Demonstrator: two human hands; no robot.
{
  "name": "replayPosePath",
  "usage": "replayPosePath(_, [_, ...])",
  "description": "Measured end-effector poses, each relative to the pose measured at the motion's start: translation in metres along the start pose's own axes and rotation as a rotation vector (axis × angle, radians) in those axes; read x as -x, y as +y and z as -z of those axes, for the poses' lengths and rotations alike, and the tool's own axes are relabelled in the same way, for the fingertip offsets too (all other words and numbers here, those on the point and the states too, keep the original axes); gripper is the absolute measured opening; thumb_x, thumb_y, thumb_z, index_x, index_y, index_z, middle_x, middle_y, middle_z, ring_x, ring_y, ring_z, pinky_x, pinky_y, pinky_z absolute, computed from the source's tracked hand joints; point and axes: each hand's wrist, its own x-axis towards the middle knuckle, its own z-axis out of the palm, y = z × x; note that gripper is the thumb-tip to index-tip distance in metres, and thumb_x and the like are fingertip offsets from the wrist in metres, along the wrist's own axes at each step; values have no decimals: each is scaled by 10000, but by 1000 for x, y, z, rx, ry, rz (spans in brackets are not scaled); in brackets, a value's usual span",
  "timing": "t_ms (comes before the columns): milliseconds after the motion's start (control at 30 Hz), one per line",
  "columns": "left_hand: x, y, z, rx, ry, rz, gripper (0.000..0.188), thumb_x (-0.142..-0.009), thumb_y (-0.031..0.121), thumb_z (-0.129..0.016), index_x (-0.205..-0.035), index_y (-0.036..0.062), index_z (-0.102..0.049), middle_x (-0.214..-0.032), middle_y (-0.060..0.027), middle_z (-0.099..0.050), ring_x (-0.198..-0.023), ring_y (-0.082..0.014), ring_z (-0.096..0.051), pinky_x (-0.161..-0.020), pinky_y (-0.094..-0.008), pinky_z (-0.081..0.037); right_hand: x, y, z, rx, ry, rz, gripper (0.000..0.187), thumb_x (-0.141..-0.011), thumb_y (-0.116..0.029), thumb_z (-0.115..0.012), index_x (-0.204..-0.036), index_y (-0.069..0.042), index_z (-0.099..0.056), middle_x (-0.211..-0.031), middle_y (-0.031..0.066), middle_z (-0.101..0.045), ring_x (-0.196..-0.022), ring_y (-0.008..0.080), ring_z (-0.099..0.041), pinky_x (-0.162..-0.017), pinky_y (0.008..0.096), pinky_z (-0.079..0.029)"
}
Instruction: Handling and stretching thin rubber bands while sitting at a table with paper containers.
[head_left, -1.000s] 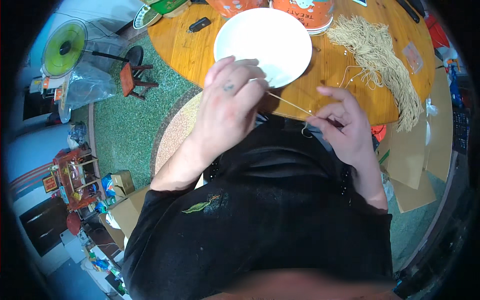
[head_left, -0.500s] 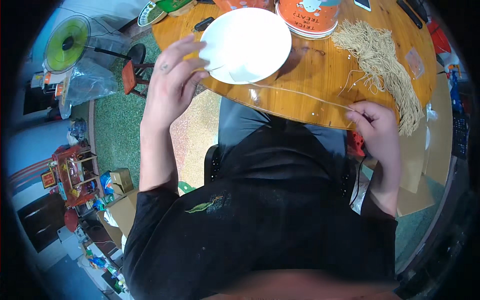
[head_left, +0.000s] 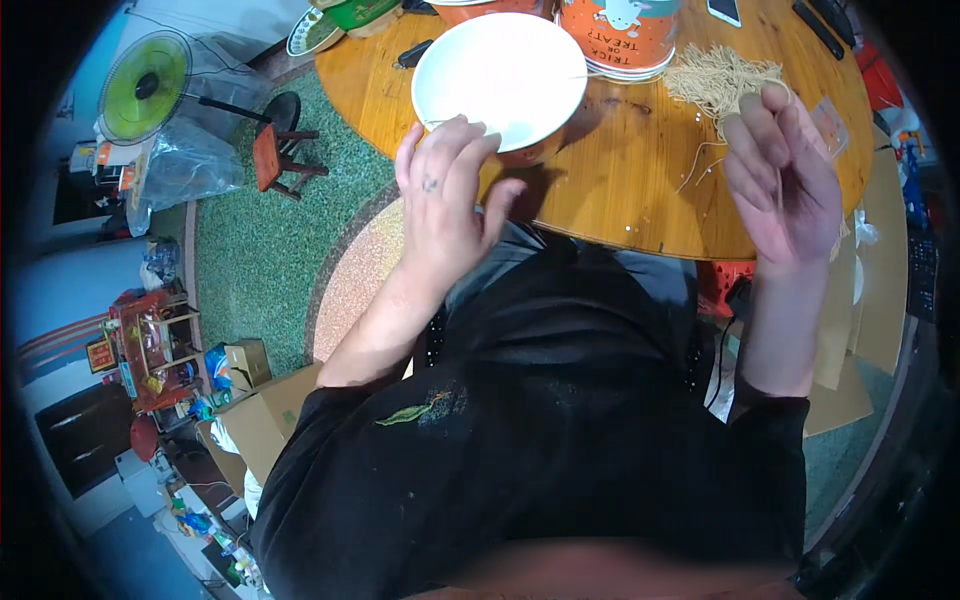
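My left hand (head_left: 440, 200) is at the near left rim of a white bowl (head_left: 500, 75), fingers bent over the edge and thumb apart. It is open, with nothing visible in its grasp. My right hand (head_left: 785, 180) is raised over the right side of the table, palm turned up and fingertips pinched together. A thin beige cord (head_left: 780, 190) hangs from that pinch across the palm. Behind the hand lies a loose bundle of beige cords (head_left: 715, 80), partly covered by my fingers.
The round wooden table (head_left: 630, 170) carries an orange printed bucket (head_left: 620, 40), a phone (head_left: 724, 11) and a black object (head_left: 413, 53). A green bowl (head_left: 355, 12) sits at the far left edge. Left of the table are a stool (head_left: 270, 158) and a green fan (head_left: 147, 85).
My left hand has moved right and down to the bowl's near rim. My right hand has risen and turned palm up with the cord, which no longer stretches across the table front.
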Motion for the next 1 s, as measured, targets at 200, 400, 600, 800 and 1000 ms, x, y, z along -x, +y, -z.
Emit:
replayPosePath(200, [-24,-60,25,193,-126,-38,280,-1115,257,-515,-1006,54,-674,-1245,-160,-734,-1438,-407,-570,-1295,-627,-249,-6,27,36,-35,-30,61,327,-1143,-176,-530,-1372,34,-631,-1322,248,-723,-1176,314,-738,-1000,409,-607])
replayPosePath(400, [-34,-38,23,204,-248,-157,249,-971,111,-571,-1143,29,-731,-1329,-159,-726,-1484,-416,-531,-1300,-615,-243,16,100,26,167,241,102,306,-1137,-173,-548,-1344,16,-668,-1301,214,-731,-1340,372,-662,-1176,524,-484])
replayPosePath(600, [-44,36,4,61,-25,-233,536,-787,205,-911,-1258,61,-699,-1203,-113,-708,-1108,-319,-664,-971,-446,-475,13,94,17,38,194,71,298,-1141,-186,-549,-1306,24,-680,-1277,206,-739,-1325,367,-672,-1177,504,-483])
replayPosePath(800, [-53,20,-8,36,-98,-283,374,-775,90,-793,-1143,124,-737,-879,-20,-721,-903,-252,-721,-935,-426,-470,4,74,30,287,179,154,251,-1117,-131,-579,-1294,24,-665,-1279,212,-735,-1202,292,-722,-1091,457,-557])
replayPosePath(1000, [-53,8,28,-8,-319,-191,240,-861,82,-775,-1098,80,-738,-971,-91,-741,-1000,-309,-731,-1045,-501,-490,5,102,48,202,310,275,316,-1156,-155,-500,-1379,4,-657,-1345,206,-721,-1349,360,-651,-1218,547,-456])
